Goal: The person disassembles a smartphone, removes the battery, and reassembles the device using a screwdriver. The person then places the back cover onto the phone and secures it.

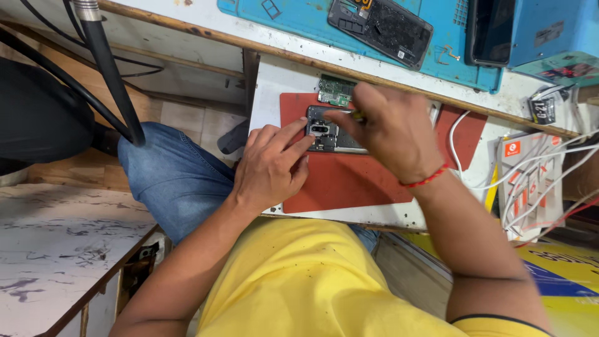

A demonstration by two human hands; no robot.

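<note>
An opened phone [329,132] lies flat on a red mat [349,181] on the worktop [268,81], just above the middle of the frame. Its back is off, showing a dark grey inner frame with a camera block near its left end. Its right part is hidden. A thin tool [358,115] with a yellowish grip sits over the phone's upper edge. A small green circuit board [335,91] lies just above it, partly off the mat.

Bright even light, soft shadows, slight motion blur
</note>
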